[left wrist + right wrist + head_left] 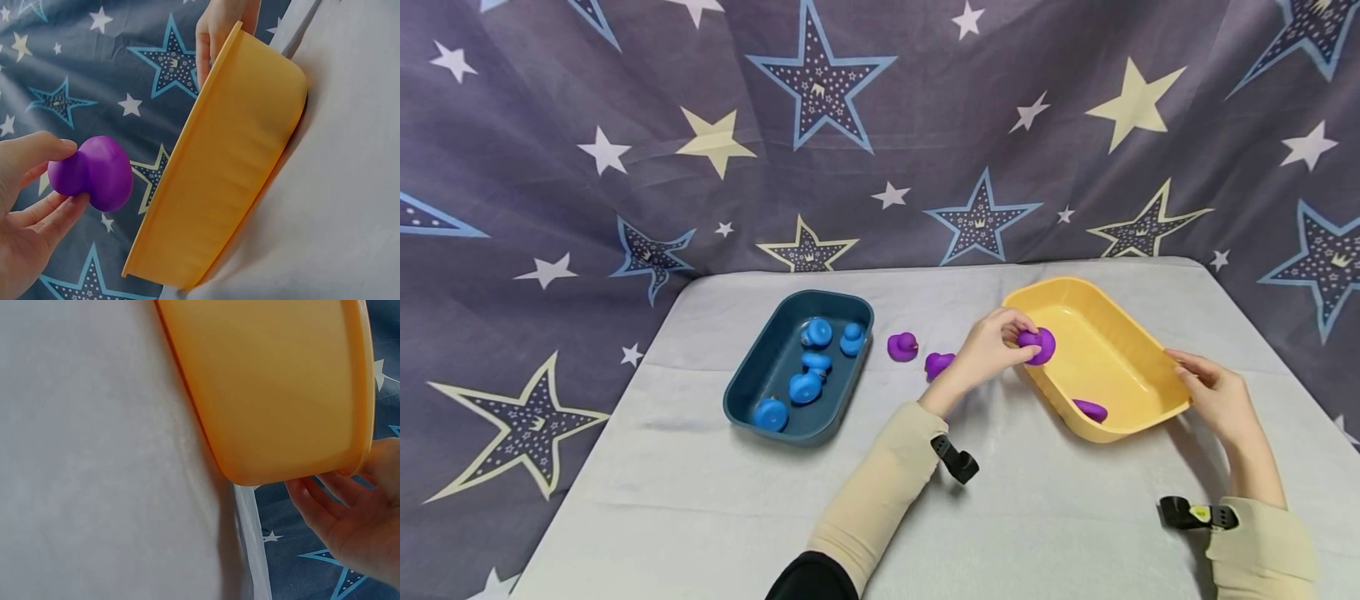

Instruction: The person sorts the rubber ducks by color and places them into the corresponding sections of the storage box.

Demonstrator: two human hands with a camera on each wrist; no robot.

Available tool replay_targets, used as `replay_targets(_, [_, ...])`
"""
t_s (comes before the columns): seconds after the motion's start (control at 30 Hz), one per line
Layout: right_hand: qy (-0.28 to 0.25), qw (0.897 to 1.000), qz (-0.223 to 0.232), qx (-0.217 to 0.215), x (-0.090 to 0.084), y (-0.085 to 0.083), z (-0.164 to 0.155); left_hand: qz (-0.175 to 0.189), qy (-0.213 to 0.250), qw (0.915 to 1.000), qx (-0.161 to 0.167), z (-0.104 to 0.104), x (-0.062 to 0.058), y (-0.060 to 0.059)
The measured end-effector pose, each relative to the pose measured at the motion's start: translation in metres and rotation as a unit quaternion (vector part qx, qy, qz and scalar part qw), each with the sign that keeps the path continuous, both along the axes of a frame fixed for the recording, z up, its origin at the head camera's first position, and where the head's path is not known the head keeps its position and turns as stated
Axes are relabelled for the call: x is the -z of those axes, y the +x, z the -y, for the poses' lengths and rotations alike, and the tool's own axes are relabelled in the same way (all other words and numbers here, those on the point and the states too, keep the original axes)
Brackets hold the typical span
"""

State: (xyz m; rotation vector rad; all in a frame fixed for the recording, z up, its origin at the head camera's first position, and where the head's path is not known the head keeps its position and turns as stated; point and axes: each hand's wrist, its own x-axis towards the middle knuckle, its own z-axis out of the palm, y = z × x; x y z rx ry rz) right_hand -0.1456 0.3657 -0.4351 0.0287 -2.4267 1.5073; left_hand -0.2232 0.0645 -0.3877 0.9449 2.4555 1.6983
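My left hand (994,348) pinches a purple rubber duck (1041,347) between thumb and fingertips, over the left edge of a yellow bin (1097,333). In the left wrist view that duck (107,175) shows its rounded body, held up beside the bin's outer wall. Inside the bin lies another purple toy (1091,410), partly hidden by the near wall. My right hand (1221,398) grips the rim at the bin's right corner. The right wrist view shows its fingers (309,503) under the rim, against the outside wall.
To the left stands a dark blue bin (737,408) with several blue rubber ducks (806,387) in it. Between the bins, one purple duck (902,347) sits on the white-covered table (700,508), and another (937,365) lies partly behind my left hand. A star-patterned cloth (895,100) hangs behind.
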Motion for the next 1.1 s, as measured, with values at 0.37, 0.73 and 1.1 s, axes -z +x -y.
replay_targets(0.37, [0.008, 1.000, 0.006, 0.007, 0.000, 0.000, -0.001, -0.020, -0.003, 0.9998, -0.006, -0.013, 0.002, 0.002])
replay_targets(0.73, [0.006, 1.000, 0.008, 0.008, -0.003, -0.001, 0.002, -0.036, -0.019, 0.9991, -0.010, -0.023, 0.006, 0.001])
replay_targets(1.1, [0.020, 0.999, 0.014, 0.029, 0.020, -0.010, -0.013, -0.033, -0.034, 0.9988, -0.008, -0.031, 0.014, -0.002])
